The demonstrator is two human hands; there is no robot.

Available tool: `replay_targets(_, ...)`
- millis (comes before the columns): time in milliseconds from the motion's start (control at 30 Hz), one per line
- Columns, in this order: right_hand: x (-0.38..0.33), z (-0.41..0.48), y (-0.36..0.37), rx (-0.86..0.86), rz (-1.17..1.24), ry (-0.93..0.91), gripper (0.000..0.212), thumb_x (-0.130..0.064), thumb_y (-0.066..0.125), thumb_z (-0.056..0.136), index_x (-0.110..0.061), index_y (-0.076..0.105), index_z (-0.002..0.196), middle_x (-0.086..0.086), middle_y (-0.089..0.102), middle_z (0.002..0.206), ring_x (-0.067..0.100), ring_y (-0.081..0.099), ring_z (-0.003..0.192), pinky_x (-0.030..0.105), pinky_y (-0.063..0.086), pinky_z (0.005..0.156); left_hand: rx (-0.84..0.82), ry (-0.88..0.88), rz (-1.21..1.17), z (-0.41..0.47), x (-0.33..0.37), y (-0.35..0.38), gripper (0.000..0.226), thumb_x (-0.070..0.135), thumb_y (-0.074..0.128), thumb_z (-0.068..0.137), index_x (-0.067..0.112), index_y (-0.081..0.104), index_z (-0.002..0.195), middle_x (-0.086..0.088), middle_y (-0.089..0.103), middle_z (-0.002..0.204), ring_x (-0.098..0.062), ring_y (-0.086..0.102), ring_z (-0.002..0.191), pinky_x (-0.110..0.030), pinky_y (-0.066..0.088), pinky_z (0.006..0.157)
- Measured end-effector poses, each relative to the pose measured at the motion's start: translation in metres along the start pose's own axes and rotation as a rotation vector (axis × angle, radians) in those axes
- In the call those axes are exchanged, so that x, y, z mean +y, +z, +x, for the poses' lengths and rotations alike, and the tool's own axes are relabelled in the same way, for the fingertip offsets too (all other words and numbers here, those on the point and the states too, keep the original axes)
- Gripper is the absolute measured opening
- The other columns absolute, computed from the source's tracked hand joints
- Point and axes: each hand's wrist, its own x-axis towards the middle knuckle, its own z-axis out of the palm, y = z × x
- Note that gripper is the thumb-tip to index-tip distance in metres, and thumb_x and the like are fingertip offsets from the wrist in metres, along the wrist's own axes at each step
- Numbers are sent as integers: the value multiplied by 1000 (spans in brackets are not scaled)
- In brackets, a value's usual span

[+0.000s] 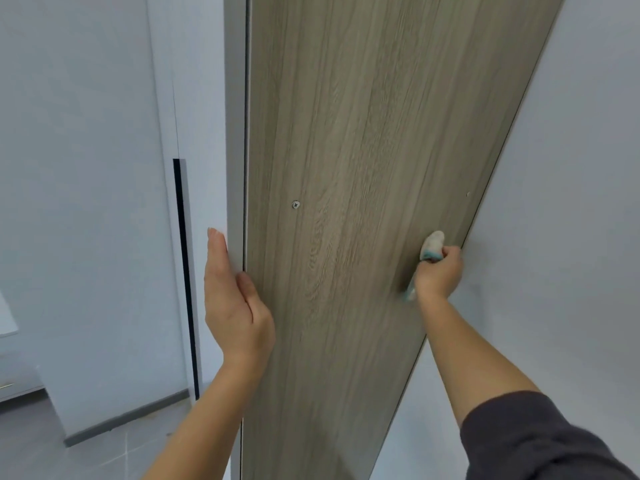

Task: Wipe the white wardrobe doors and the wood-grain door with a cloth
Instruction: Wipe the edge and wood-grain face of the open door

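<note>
The wood-grain door (pixel 353 168) stands open and fills the middle of the view, its white edge (pixel 235 133) facing left. My left hand (pixel 235 306) clasps that edge, thumb on the wood face and fingers wrapped around the white side. My right hand (pixel 440 271) is closed around a bunched white and teal cloth (pixel 433 244) and presses it against the door near its right edge. White wardrobe doors (pixel 86 202) stand to the left, with a long black recessed handle strip (pixel 183 271).
A white wall (pixel 571 202) lies right of the open door. A screw head (pixel 295 204) sits in the wood face. Grey tiled floor (pixel 86 455) and a grey plinth (pixel 131 417) show at lower left, beside a pale drawer unit (pixel 14 386).
</note>
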Motion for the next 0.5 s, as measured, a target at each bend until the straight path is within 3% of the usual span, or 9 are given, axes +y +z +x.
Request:
replay_targets(133, -5, -53, 4, -38, 79, -132, 20, 8, 54, 77, -6, 53, 91, 16, 55, 99, 30, 55, 87, 44, 47, 76, 24, 13, 16, 1, -2, 1, 59, 5, 32, 98, 24, 19, 153, 11, 25, 158, -5, 25, 144, -31, 29, 116)
replay_targets(300, -22, -175, 3, -266, 262, -422, 35, 15, 58, 66, -13, 52, 87, 1, 44, 102, 8, 45, 89, 16, 40, 80, 37, 31, 23, 1, -4, 3, 60, 5, 32, 97, 24, 19, 152, 9, 25, 157, -8, 26, 144, -37, 31, 115)
replay_targets(400, -19, -218, 3, -410, 224, -645, 36, 7, 61, 65, -13, 56, 94, -1, 45, 110, 8, 49, 98, 16, 44, 83, 25, 49, 24, 2, -7, 2, 60, 2, 33, 96, 20, 20, 152, 5, 25, 158, -13, 24, 145, -41, 29, 115)
replay_targets(500, -19, -204, 6, -356, 253, -649, 39, 7, 58, 65, -17, 53, 95, 2, 47, 110, 12, 50, 98, 18, 44, 83, 29, 72, 43, 2, -9, 4, 59, -2, 33, 96, 15, 20, 152, 7, 22, 158, -16, 15, 148, -37, 22, 119)
